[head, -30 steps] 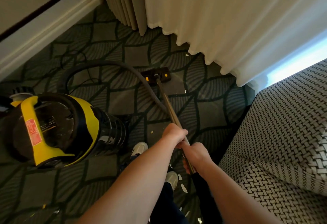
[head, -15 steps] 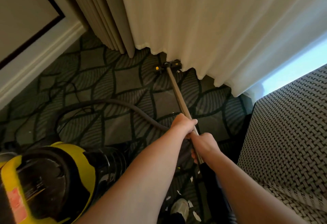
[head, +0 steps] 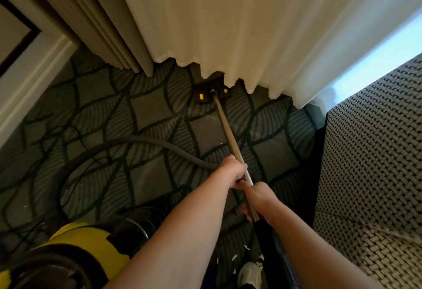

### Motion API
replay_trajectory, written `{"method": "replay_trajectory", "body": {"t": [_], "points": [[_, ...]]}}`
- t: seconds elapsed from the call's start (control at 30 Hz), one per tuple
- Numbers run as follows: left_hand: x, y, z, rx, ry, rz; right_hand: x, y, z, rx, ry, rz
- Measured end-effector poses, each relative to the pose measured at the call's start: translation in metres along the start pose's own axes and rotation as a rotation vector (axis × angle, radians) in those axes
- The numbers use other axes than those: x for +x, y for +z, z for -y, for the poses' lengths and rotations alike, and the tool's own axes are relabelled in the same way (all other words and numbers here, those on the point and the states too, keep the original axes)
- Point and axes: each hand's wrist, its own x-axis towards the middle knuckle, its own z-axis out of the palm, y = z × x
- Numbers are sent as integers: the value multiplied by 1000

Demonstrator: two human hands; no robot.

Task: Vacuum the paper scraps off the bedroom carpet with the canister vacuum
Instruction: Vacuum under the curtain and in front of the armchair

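Metal, stiff and smooth, that's the wand running from the hands straight out to the floor head, which sits on the carpet right at the hem of the white curtain, its far edge tucked under the folds. A rigid tube like that should push and pull without any flex, though it looks slick enough to twist in a loose hold, so taking it high up near the handle end makes sense. And that's the setup: left hand wrapped closed around the wand further from the body, right hand closed around it just behind, down where the metal meets the black handle part. Both arms reach forward, nearly straight, elbows low, wrists in line with the tube.

On the near side of the floor head, the grey hose loops across the carpet back to the yellow canister at the person's left. The hose looks soft and may drag. White paper scraps lie by the shoe, well back from the floor head, not yet picked up. A woven-patterned seat crowds the right side.
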Motion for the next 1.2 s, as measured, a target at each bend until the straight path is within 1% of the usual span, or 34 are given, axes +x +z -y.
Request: {"method": "replay_trajectory", "body": {"t": [0.1, 0.23, 0.4, 0.5, 0.9, 1.2], "points": [[-4, 0, 3, 10, 5, -25, -5, 4, -4, -20, 3, -27], [-12, 8, 17, 18, -2, -10, -14, 6, -19, -20, 16, -39], [-26, 21, 42, 30, -6, -8, -27, 11, -47, -2, 27, -27], [-38, 32, 60, 50, -6, -22, -38, 13, -66, -40, 19, -12], [-94, 114, 154, 95, -27, -54, -72, 0, -197, -44, 17, 79], [-134, 164, 209, 150, -71, -82, -100, -6, -277, 5, 26, 130]]}}
